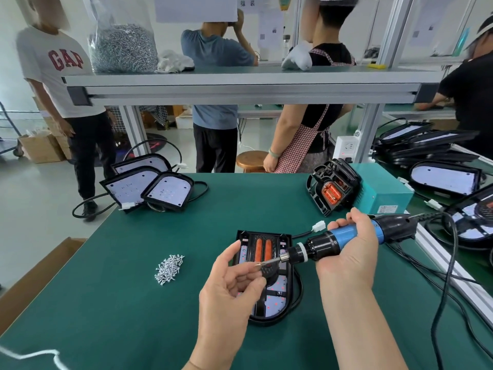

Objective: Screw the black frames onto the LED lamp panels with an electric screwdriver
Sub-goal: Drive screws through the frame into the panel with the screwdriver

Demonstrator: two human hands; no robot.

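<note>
The lamp panel [274, 300] lies flat near the middle of the green bench [120, 311], straight in front of the person, with its black frame [248, 236] already seated on top. It looks ready for fastening.

Above the panel, the right hand [354, 247] has its grip clamped around the electric screwdriver [320, 247]. It holds the tool almost level, not upright, with the bit aimed left. That tilt seems meant to bring the tip to the left hand [232, 281], whose curled fingers meet it over the frame, probably to seat a screw. Whether that grip actually pinches a screw is too small to tell.

A loose heap of screws [169, 265] sits just left of the panel, an easy reach for that hand. Bare panels [149, 188] wait far to the panel's left, at the bench edge. Beyond the panel to the right, a spare frame [332, 189] leans on a teal box [386, 194]. The tool's cord [450, 263] trails off right of the panel, clear of the work.
</note>
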